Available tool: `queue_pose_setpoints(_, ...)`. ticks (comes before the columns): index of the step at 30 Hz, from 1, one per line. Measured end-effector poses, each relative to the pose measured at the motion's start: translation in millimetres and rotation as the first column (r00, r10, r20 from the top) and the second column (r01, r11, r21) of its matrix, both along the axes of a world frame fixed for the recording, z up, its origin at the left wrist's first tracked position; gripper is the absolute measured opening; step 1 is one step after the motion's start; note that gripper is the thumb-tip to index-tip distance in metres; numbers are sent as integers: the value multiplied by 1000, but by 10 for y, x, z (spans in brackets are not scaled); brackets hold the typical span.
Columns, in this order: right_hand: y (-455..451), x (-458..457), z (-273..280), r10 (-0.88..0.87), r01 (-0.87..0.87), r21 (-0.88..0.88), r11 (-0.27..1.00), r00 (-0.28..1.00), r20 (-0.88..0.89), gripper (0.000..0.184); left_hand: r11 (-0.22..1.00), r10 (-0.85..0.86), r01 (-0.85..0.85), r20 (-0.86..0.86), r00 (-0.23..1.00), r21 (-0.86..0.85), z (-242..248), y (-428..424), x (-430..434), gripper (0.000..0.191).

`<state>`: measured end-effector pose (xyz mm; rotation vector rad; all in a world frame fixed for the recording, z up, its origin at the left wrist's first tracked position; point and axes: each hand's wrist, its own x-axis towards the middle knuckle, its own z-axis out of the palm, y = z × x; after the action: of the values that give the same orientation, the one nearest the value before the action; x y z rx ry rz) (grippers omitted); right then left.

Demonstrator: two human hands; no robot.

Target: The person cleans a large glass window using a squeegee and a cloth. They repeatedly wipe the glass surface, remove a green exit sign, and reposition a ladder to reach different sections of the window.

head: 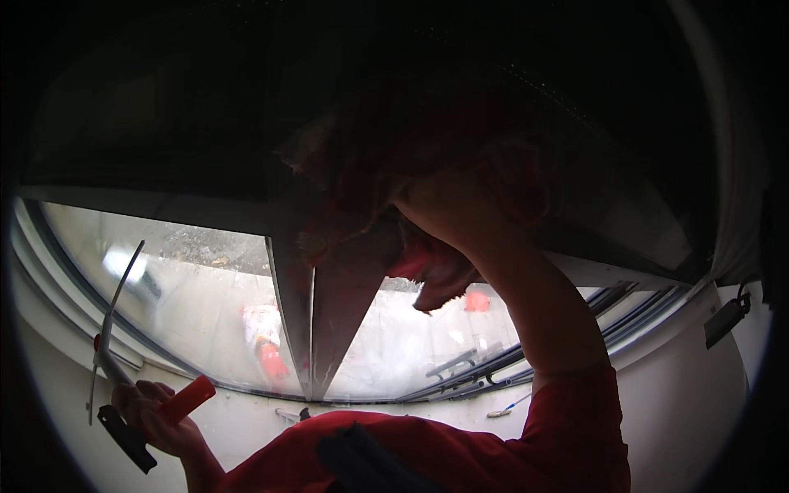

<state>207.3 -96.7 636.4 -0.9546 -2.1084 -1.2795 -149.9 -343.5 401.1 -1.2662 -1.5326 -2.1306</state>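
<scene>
My right hand (453, 200) is raised in deep shadow, its fingers closed on a ragged red cloth (441, 265) bunched against a dark, smooth surface. Folds of the cloth hang below the wrist. Low on the left, my left hand (151, 410) grips two tools together. One is a squeegee with a grey handle (110, 357) and a long thin blade (126, 271). The other has a stubby red handle (188, 399) and a flat black head (126, 440); its exact kind is unclear. Darkness hides most of my right fingers.
A dark upright frame bar (313, 333) divides two bright glass panels. Blurred red shapes show in both. Dark rails (474, 376) run at the lower right. A blue-handled mop or brush (508, 408) lies beyond my right sleeve. A dark flat object (727, 320) hangs at far right.
</scene>
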Motion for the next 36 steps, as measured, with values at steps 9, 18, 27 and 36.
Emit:
queue_pose_setpoints(9, -225, 811, 140, -159, 137, -286, 948, 986, -52, 68, 974, 193, -218, -269, 943, -64, 141, 190, -168, 19)
queue_pose_setpoints(18, -295, 2981, -49, -272, 393, 386, 834, 903, -332, 63, 960, -131, 169, -175, 976, 223, 893, 248, 505, 16)
queue_pose_setpoints(27, -437, 4059, 100, -639, 721, 333, 608, 693, -333, 59, 980, 9, 54, -313, 950, 192, 944, 243, 558, 13)
queue_pose_setpoints(36, -550, 4511, 8, -958, 952, -231, -199, -139, 252, 56, 983, 182, -177, -280, 943, 45, 622, 18, 221, 19)
